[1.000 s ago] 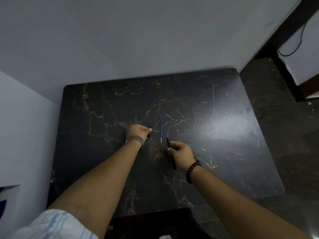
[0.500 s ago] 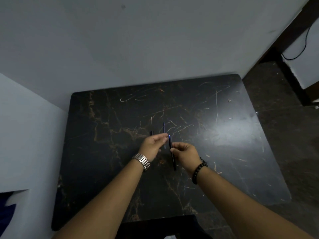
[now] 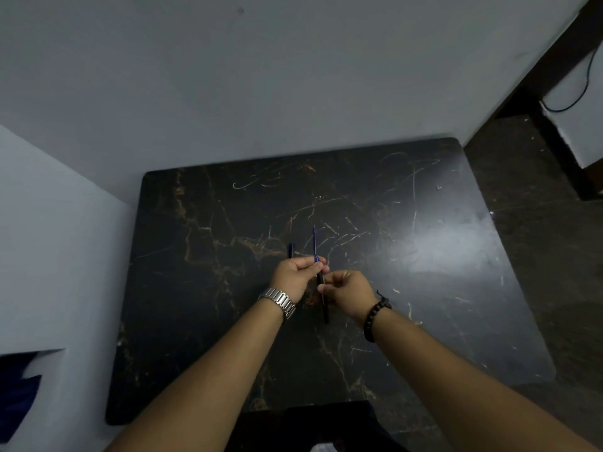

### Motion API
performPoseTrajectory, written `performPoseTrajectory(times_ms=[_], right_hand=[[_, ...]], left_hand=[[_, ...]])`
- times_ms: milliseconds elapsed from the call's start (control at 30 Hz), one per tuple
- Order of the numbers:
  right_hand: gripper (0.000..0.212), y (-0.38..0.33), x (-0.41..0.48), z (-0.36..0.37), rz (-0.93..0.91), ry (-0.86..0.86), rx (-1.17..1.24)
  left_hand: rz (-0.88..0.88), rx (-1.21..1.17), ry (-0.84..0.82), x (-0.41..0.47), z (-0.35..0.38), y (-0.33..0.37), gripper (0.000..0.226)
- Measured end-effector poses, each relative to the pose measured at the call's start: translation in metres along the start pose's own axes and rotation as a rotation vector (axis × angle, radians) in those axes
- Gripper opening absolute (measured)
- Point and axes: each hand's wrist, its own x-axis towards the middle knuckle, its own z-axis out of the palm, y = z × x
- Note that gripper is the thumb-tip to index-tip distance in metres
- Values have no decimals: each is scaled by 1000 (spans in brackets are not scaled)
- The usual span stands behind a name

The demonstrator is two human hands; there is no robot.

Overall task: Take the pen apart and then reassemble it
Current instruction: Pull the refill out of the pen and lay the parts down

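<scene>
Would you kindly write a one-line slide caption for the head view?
Both hands, left and right, hold the pen barrel over the dark marble table, blue refill and cap beyond.

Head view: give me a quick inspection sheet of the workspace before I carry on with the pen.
Surface: dark marble-look table, scratched, with a light glare patch on the right.
Job's things: pen barrel held upright-ish between both hands; thin blue refill lying on the table beyond the hands; small dark pen part lying left of the refill.
Clutter: nothing seen.
Grippers: left hand pinching the barrel's top end; right hand gripping the barrel lower down.
Cables: one black cable on the white unit at far right.
Surroundings: pale walls behind and to the left; dark floor to the right.
</scene>
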Motion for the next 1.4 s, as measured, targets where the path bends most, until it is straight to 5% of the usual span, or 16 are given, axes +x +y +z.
performPoseTrajectory(times_ms=[233, 500, 833, 1100, 1400], right_hand=[[6, 0, -7, 6, -43, 101, -67], [13, -10, -10, 3, -93, 86, 27], [9, -9, -4, 4, -67, 118, -35], [14, -12, -5, 4, -109, 137, -17], [11, -11, -1, 8, -86, 153, -29]], left_hand=[[-37, 45, 255, -5, 8, 4, 23], [-13, -131, -140, -7, 0, 3, 30], [33, 30, 204, -1, 5, 1, 23], [19, -36, -75, 0, 1, 6, 28], [55, 70, 150, 4, 4, 11, 20]])
